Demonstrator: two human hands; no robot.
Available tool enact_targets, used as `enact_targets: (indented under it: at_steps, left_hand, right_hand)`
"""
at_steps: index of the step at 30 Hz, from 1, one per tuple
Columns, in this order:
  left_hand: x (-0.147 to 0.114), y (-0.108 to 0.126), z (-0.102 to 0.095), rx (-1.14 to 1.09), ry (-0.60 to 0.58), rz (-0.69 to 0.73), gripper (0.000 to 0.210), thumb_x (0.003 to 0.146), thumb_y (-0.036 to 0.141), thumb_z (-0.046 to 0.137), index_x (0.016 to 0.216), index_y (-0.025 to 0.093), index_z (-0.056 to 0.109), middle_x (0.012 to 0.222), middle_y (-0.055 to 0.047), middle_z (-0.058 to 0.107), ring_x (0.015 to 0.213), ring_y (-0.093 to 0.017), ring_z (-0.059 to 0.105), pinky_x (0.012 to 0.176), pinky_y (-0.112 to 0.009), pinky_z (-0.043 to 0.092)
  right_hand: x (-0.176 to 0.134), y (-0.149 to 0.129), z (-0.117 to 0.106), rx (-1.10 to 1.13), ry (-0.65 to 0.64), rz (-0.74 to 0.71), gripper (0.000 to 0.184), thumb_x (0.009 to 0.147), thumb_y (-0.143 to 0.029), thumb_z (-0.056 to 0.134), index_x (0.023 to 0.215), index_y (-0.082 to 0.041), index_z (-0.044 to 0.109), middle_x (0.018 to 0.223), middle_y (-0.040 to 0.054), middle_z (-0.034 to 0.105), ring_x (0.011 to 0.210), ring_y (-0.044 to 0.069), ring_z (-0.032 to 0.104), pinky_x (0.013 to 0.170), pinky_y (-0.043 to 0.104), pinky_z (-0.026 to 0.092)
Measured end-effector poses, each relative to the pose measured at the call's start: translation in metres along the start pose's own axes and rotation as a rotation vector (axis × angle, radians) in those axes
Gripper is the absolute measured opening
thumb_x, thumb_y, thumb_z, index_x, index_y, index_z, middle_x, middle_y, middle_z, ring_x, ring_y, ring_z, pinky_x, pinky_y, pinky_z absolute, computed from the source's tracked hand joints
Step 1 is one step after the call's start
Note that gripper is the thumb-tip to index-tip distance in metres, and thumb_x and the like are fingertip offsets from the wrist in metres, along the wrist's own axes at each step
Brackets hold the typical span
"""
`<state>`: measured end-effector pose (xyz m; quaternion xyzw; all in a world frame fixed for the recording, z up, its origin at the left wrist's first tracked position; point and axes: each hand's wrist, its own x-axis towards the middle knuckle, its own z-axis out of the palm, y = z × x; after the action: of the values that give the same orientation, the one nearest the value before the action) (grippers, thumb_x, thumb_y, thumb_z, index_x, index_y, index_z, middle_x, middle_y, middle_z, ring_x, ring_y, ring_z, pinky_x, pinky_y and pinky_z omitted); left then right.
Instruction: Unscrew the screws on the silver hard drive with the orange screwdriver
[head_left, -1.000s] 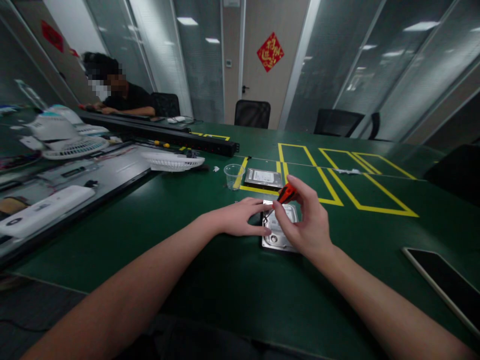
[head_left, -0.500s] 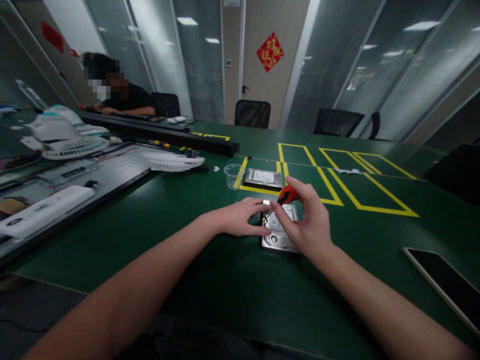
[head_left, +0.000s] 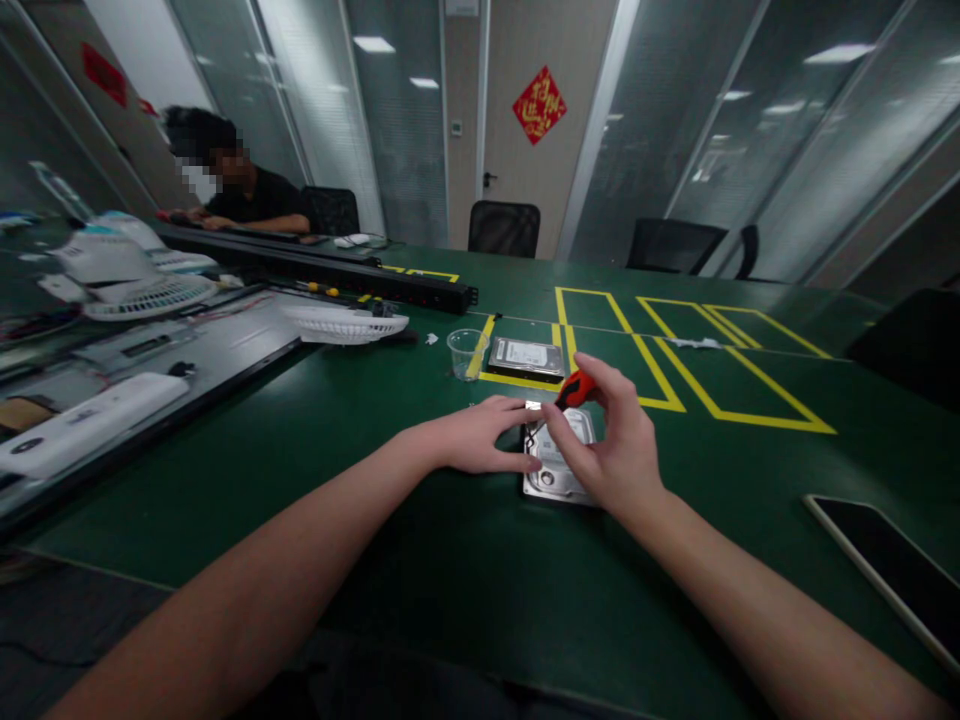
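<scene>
A silver hard drive (head_left: 556,482) lies flat on the green table. Its upper right part is covered by my right hand (head_left: 622,430), whose fingers are closed round a red and black screwdriver (head_left: 576,389). The shaft slants down to the left, towards the drive's upper left area; whether its tip sits in a screw is too small to tell. My left hand (head_left: 480,435) rests at the drive's left side, thumb and index finger stretched apart over its face. Just beyond is a second hard drive (head_left: 526,357), beside a clear plastic cup (head_left: 466,356).
Yellow tape rectangles (head_left: 750,415) mark the table (head_left: 390,590). A phone-like dark slab (head_left: 892,570) lies at right. Fan parts (head_left: 150,270), a white panel piece (head_left: 90,420) and a long black bar (head_left: 322,268) occupy the left. Another person (head_left: 262,200) sits at the far left.
Almost nothing differs. The screwdriver handle looks slightly turned within my right fingers, while both hands and the hard drive stay in place.
</scene>
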<state>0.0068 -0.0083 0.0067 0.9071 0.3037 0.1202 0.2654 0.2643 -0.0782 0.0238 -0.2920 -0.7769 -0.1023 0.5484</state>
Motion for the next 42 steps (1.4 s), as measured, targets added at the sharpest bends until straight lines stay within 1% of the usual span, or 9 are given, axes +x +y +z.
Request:
enact_targets:
  at_steps: [3,6,12,14,18,24,30,36,42]
  left_hand:
    - [-0.0003,-0.0004,-0.0003,0.001,0.0,0.004,0.092,0.118,0.083,0.085,0.191,0.032,0.064,0.203,-0.019,0.059,0.193,-0.049,0.049,0.16,-0.073,0.041]
    - [-0.0004,0.0006,-0.0014,0.004,-0.011,-0.005,0.095,0.117,0.086,0.084,0.193,0.032,0.063,0.205,-0.02,0.057,0.195,-0.051,0.046,0.16,-0.076,0.041]
    - [0.0002,0.0019,-0.0018,-0.001,-0.015,-0.023,0.1,0.116,0.085,0.086,0.197,0.031,0.059,0.211,-0.021,0.049,0.198,-0.052,0.043,0.161,-0.078,0.039]
    - [0.0002,0.0014,-0.0018,-0.002,-0.011,-0.018,0.101,0.116,0.086,0.086,0.196,0.032,0.06,0.21,-0.021,0.049,0.197,-0.052,0.044,0.16,-0.078,0.04]
    - [-0.0002,0.0018,-0.0028,-0.009,-0.007,0.012,0.096,0.117,0.082,0.087,0.196,0.034,0.061,0.209,-0.018,0.052,0.195,-0.05,0.047,0.16,-0.074,0.042]
    - [0.0001,-0.0001,0.0001,0.001,-0.004,-0.033,0.098,0.116,0.084,0.088,0.193,0.03,0.063,0.206,-0.022,0.055,0.195,-0.051,0.047,0.161,-0.075,0.04]
    - [0.0001,-0.0025,0.0011,0.014,0.001,0.007,0.097,0.117,0.085,0.084,0.193,0.029,0.063,0.207,-0.023,0.054,0.194,-0.051,0.049,0.16,-0.075,0.041]
    - [-0.0008,0.0015,-0.0014,0.003,-0.007,-0.018,0.1,0.116,0.085,0.087,0.195,0.03,0.061,0.211,-0.021,0.049,0.198,-0.052,0.044,0.161,-0.076,0.04]
    - [-0.0015,-0.0006,-0.0009,-0.004,-0.008,-0.013,0.096,0.116,0.087,0.084,0.193,0.034,0.063,0.206,-0.019,0.056,0.196,-0.05,0.046,0.16,-0.076,0.04]
  right_hand:
    - [0.0025,0.0005,0.0007,-0.02,0.01,-0.022,0.073,0.118,-0.022,0.085,0.185,-0.038,0.06,0.126,0.0054,0.083,0.096,0.027,0.081,0.085,0.048,0.079]
    - [0.0024,-0.0003,0.0011,-0.023,0.014,-0.009,0.071,0.119,-0.02,0.081,0.184,-0.037,0.061,0.127,0.0062,0.084,0.097,0.028,0.082,0.084,0.048,0.079]
    - [-0.0025,-0.0012,-0.0012,-0.006,-0.025,0.038,0.076,0.12,-0.022,0.077,0.191,-0.034,0.055,0.15,0.0136,0.087,0.114,0.034,0.092,0.097,0.053,0.085]
    - [-0.0045,-0.0001,-0.0011,0.012,-0.038,0.066,0.078,0.12,-0.022,0.076,0.193,-0.034,0.052,0.152,0.0146,0.087,0.119,0.035,0.093,0.1,0.055,0.086]
    - [-0.0061,0.0016,0.0004,0.016,-0.031,0.084,0.078,0.12,-0.024,0.077,0.192,-0.034,0.051,0.147,0.0131,0.086,0.119,0.035,0.092,0.099,0.054,0.085]
    - [-0.001,0.0024,0.0003,-0.022,0.01,0.006,0.073,0.116,-0.025,0.088,0.184,-0.036,0.061,0.128,0.0072,0.083,0.101,0.031,0.083,0.086,0.05,0.081]
    - [-0.0004,0.0005,0.0011,-0.052,0.01,0.028,0.069,0.117,-0.025,0.083,0.183,-0.035,0.063,0.13,0.0091,0.085,0.102,0.032,0.084,0.086,0.05,0.081]
    - [-0.0019,-0.0035,0.0015,-0.02,0.009,0.038,0.078,0.118,-0.02,0.077,0.191,-0.035,0.055,0.139,0.011,0.086,0.108,0.032,0.089,0.092,0.051,0.082]
    - [0.0028,-0.001,-0.0021,-0.024,0.005,-0.012,0.078,0.116,-0.021,0.086,0.187,-0.039,0.059,0.125,0.0049,0.081,0.098,0.029,0.081,0.086,0.048,0.079]
